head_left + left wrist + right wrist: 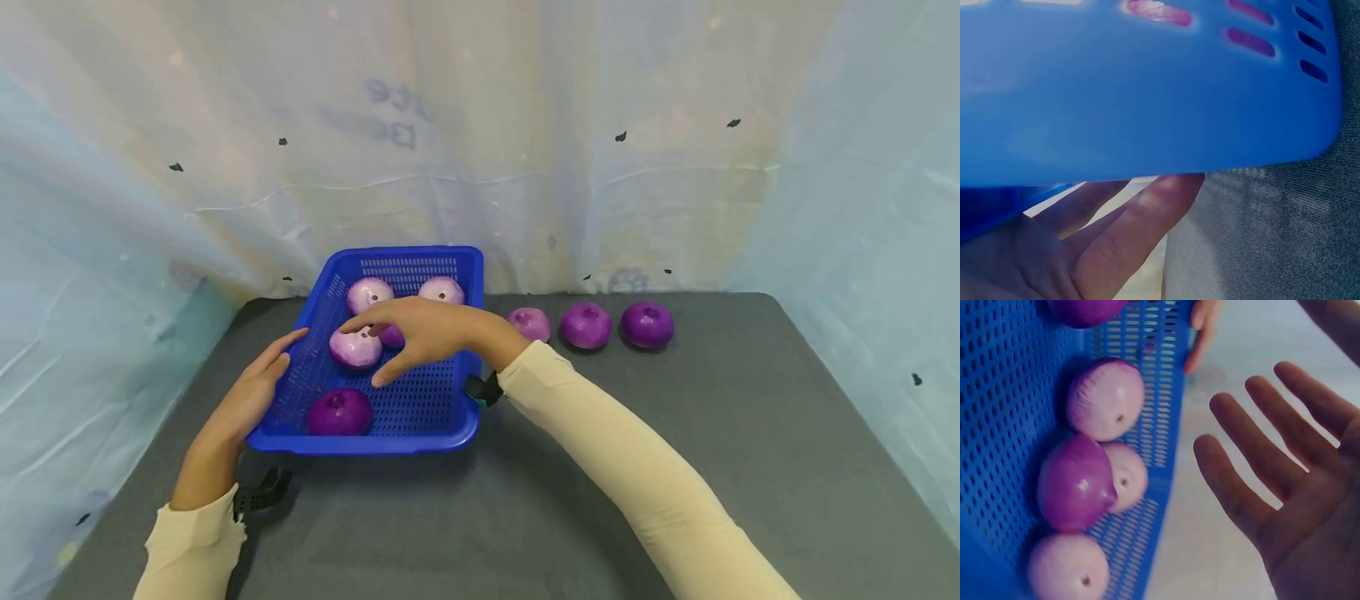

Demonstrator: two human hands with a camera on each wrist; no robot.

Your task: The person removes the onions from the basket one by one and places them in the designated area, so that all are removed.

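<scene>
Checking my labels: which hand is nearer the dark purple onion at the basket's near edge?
Left. The left hand rests on the basket wall beside that dark purple onion; the right hand hovers open farther back.

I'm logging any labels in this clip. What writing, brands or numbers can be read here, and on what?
Backdrop sheet: faint dark letters show through near the top middle, seemingly mirrored and too blurred to read.
Backdrop sheet, low down behind the onions: a faint mark, unreadable.
Blue basket, the onions and the grey mat: no writing visible.

onions in basket [355,347]: 5 | onions on table [586,325]: 3 | basket [420,413]: 1
</scene>
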